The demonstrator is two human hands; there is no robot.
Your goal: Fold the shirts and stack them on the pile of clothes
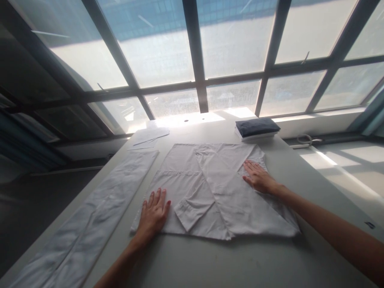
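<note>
A white shirt [210,188] lies spread on the pale table [270,260], its sleeves folded inward across the back. My left hand [153,214] rests flat on the shirt's near left edge, fingers stretched out. My right hand [257,176] lies flat on the shirt's right side, fingers extended toward the left. Neither hand holds anything.
A long strip of white fabric [96,216] runs along the table's left edge. A stack of folded clothes, dark blue on top [257,128], sits at the far right by the window. Papers [150,136] lie at the far left. A large window fills the background.
</note>
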